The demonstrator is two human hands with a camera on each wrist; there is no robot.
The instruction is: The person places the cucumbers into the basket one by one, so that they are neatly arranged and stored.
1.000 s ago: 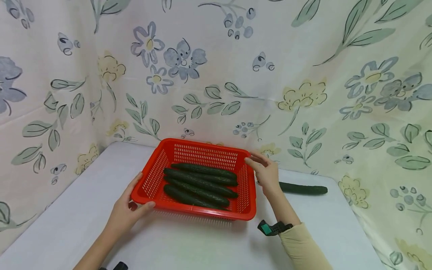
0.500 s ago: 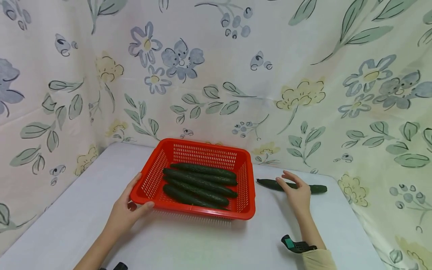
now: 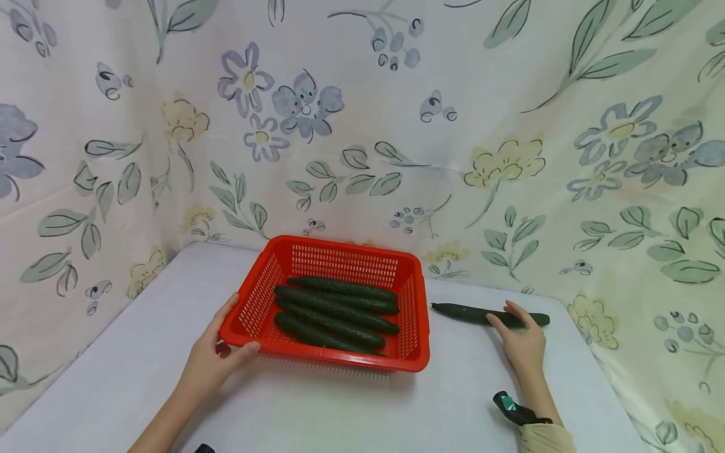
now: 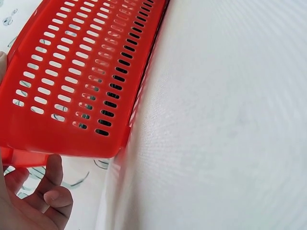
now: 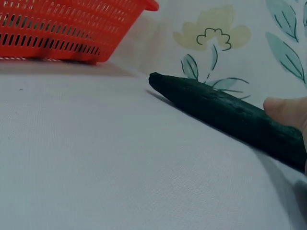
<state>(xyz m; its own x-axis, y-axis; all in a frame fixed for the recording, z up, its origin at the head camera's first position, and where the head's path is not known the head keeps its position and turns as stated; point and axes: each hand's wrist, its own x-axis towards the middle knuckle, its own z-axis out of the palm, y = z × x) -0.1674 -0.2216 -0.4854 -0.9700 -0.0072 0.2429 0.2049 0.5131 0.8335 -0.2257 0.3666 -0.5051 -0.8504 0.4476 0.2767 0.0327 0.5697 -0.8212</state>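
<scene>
A red plastic basket [image 3: 416,358] with slotted walls stands at the middle of the table, several dark green cucumbers [image 3: 334,308] lying side by side in it. My left hand [image 3: 211,362] holds its near left corner, thumb on the front rim and fingers at the left side. Curled fingers [image 4: 55,191] show under the rim in the left wrist view. To the right of the basket, a single cucumber [image 3: 461,313] lies on the table. My right hand [image 3: 527,343] pinches it towards its right end, thumb on the near side and fingers across the far side.
A white cloth covers the table [image 3: 351,415]. Behind and at both sides hangs a flowered curtain [image 3: 362,126], close to the table's back edge. The basket's right wall stands close to the loose cucumber's tapered left tip.
My right hand has left the basket's far right corner and moved right to the loose cucumber, sliding along towards its right end. My left hand has stayed on the basket.
</scene>
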